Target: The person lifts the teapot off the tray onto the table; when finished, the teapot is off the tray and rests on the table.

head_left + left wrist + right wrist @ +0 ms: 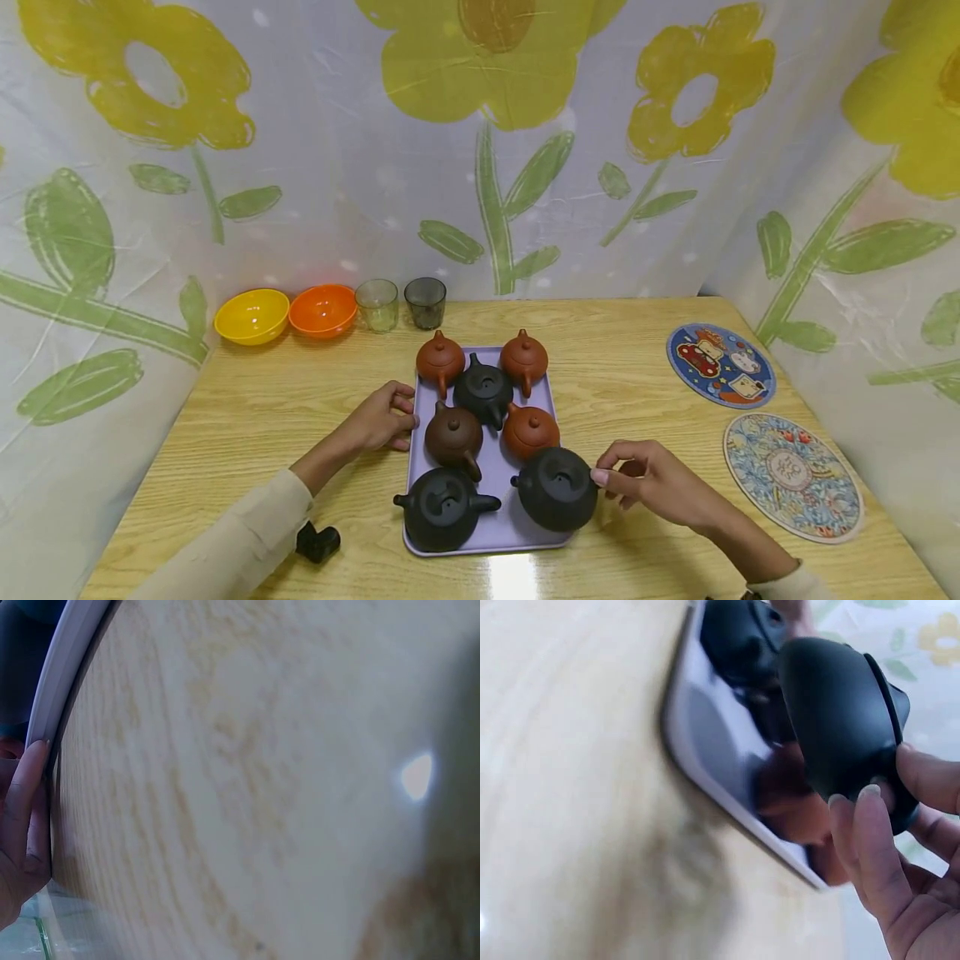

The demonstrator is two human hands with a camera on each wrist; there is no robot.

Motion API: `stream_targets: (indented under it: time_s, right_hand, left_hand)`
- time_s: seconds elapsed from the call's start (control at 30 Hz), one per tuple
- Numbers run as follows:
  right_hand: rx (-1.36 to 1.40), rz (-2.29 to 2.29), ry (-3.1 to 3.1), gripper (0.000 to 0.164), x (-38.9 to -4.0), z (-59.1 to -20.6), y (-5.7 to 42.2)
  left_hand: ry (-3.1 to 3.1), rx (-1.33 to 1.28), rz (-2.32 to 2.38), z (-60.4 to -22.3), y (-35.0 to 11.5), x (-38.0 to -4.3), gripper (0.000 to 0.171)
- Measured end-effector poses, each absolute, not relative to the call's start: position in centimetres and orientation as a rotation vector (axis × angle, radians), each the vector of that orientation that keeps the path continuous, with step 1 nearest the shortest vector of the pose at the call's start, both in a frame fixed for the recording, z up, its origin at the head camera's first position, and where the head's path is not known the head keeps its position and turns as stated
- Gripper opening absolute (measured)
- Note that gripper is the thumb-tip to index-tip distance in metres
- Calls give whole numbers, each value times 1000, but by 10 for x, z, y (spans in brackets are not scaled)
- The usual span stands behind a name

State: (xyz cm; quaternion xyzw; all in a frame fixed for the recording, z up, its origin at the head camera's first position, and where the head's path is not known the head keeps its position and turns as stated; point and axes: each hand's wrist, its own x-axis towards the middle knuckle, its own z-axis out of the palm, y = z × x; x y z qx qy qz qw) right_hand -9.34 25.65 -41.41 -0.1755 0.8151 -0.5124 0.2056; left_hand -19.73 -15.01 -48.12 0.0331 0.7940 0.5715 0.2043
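Note:
My right hand (648,483) pinches the handle of a large black teapot (557,490), which hangs tilted over the front right corner of a lilac tray (498,533). In the right wrist view, thumb and fingers close on that handle, with the pot raised above the tray. My left hand (382,419) grips the tray's left rim, thumb against the edge. On the tray stand another large black teapot (441,510), a dark brown teapot (453,437), a smaller black teapot (482,388) and three reddish clay teapots: back left (439,360), back right (524,359), middle right (531,433).
Along the back left stand a yellow bowl (252,318), an orange bowl (323,312), a clear glass (377,307) and a dark glass (426,304). Two round mats, blue (705,375) and floral (817,500), lie at right. A small black object (318,543) sits by the left sleeve.

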Motion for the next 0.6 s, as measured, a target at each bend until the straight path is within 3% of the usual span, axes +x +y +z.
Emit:
stream_targets:
  time_s: [0.27, 0.6]
  right_hand:
    - [-487, -1388, 2344, 18, -114, -388, 278]
    - [-433, -1290, 2430, 22, -150, -382, 297]
  left_hand:
    - [2223, 96, 1583, -482, -151, -199, 52]
    - [2216, 73, 1578, -481, -150, -199, 51]
